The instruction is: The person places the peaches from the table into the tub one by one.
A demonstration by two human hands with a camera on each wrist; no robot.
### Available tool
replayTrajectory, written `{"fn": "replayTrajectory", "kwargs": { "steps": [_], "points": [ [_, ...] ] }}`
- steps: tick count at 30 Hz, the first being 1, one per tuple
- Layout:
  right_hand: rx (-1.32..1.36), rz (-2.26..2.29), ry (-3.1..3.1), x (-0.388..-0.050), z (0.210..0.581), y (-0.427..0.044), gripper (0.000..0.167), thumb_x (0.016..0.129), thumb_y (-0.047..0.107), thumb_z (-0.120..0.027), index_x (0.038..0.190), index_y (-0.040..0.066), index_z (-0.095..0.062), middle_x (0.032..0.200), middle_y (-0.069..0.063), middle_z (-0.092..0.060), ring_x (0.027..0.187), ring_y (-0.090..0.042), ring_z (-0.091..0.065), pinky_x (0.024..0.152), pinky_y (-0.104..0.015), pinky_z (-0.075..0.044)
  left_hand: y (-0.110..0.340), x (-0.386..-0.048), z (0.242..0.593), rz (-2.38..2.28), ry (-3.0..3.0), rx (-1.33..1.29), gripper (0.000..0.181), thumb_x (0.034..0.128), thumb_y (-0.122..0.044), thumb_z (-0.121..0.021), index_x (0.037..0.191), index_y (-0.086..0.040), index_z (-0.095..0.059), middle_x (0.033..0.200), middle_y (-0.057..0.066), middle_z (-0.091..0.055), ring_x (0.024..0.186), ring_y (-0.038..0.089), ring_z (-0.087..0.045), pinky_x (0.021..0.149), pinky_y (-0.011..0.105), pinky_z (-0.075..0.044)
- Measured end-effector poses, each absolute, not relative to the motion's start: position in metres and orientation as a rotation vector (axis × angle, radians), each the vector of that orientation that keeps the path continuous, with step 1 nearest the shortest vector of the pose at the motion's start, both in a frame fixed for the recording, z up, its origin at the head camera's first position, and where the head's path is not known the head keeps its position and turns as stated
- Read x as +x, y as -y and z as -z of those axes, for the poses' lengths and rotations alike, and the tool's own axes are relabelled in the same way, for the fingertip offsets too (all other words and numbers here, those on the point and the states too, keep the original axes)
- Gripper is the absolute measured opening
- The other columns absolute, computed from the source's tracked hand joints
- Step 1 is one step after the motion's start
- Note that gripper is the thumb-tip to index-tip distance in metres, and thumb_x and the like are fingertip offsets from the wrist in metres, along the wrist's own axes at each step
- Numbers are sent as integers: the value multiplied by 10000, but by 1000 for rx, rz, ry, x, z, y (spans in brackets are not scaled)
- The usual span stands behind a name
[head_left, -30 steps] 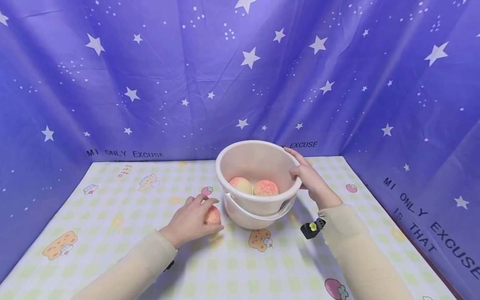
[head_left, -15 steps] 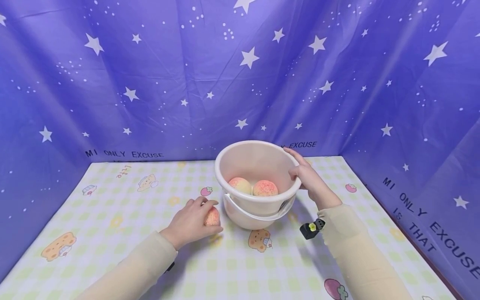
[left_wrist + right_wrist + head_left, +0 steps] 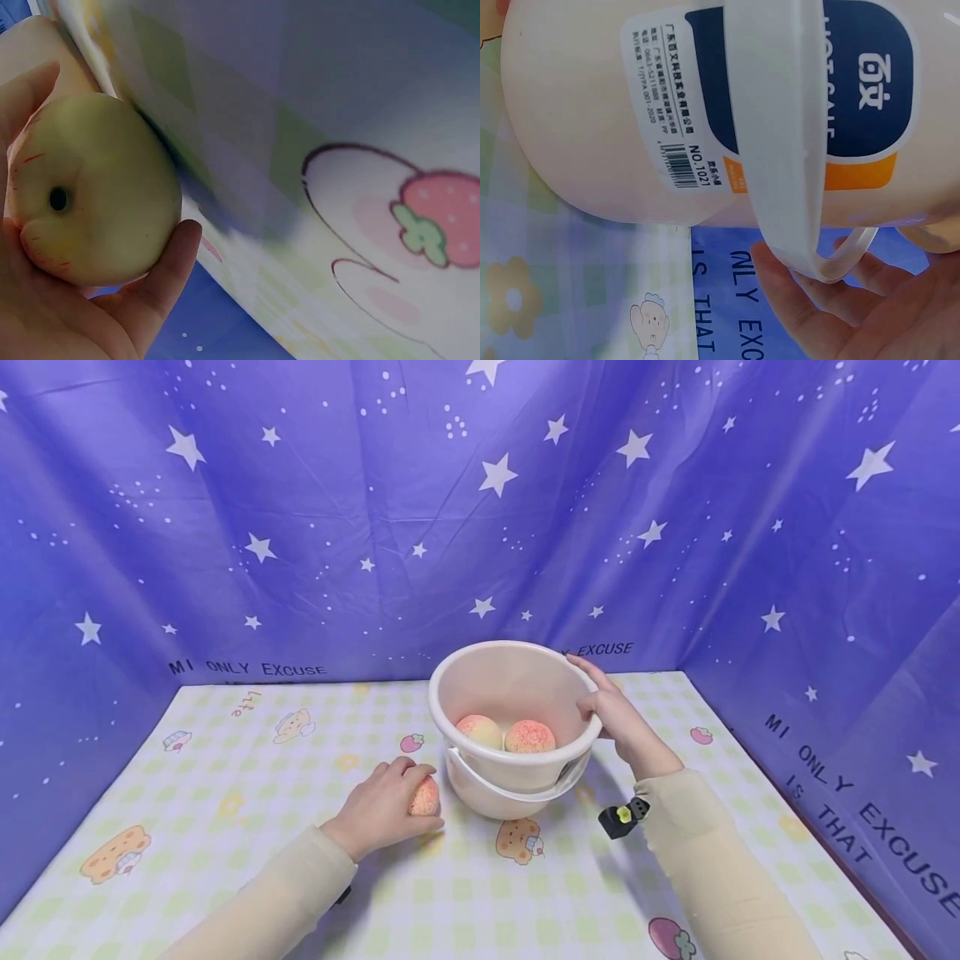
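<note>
My left hand (image 3: 384, 803) grips a peach (image 3: 424, 796) just left of the bucket, low over the cloth. In the left wrist view, the fingers and thumb curve round this peach (image 3: 105, 187), whose pale yellow side has a small dark hole. Whether it touches the cloth I cannot tell. The off-white plastic bucket (image 3: 487, 787) stands on the table with its handle hanging down at the front. Inside lie two pink-and-yellow peaches (image 3: 530, 737). My right hand (image 3: 618, 718) holds the bucket's right rim, thumb inside. The right wrist view shows the bucket's printed label (image 3: 870, 82) and white handle (image 3: 776, 120).
A checked cloth (image 3: 247, 777) with cartoon prints covers the table. Behind and beside it hang blue curtains (image 3: 390, 527) with white stars. A small black device (image 3: 624, 818) sits at my right wrist.
My left hand has sunk slightly with the peach in its grip. The right hand keeps its hold on the rim, and the bucket with its two peaches stays in place.
</note>
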State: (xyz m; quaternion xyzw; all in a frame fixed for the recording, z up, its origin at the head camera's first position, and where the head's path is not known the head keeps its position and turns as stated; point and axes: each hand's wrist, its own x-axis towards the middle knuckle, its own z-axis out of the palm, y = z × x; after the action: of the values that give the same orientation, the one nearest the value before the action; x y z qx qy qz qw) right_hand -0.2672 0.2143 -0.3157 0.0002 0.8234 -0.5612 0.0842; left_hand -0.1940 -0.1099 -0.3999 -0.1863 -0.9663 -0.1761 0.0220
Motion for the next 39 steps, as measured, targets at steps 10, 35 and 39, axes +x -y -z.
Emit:
{"fn": "replayTrajectory", "kwargs": {
  "steps": [10, 35, 39],
  "points": [
    [-15, 1690, -2455, -268, 316, -215, 974, 692, -12, -412, 1578, 337, -206, 1591, -152, -257, 1158, -341, -485, 708, -308, -497, 111, -201, 402, 659, 2979, -626, 619, 734, -379, -837, 1244, -100, -625, 1167, 140, -620, 923, 274, -604, 836, 445, -520],
    [6, 1703, -2462, -265, 317, -215, 981, 691, -13, -414, 1570, 375, -215, 1614, -112, -245, 1115, -333, -515, 683, -302, -478, 108, -205, 398, 696, 3039, -577, 527, 756, -329, -765, 1209, -94, -631, 1157, 146, -616, 924, 294, -607, 868, 451, -505],
    [3, 1706, -2461, -265, 317, -215, 987, 687, -14, -415, 1571, 378, -213, 1614, -113, -246, 1084, -327, -531, 673, -302, -484, 108, -204, 398, 692, 3029, -579, 516, 761, -324, -757, 1205, -92, -634, 1151, 144, -619, 908, 287, -606, 861, 447, -506]
  ]
}}
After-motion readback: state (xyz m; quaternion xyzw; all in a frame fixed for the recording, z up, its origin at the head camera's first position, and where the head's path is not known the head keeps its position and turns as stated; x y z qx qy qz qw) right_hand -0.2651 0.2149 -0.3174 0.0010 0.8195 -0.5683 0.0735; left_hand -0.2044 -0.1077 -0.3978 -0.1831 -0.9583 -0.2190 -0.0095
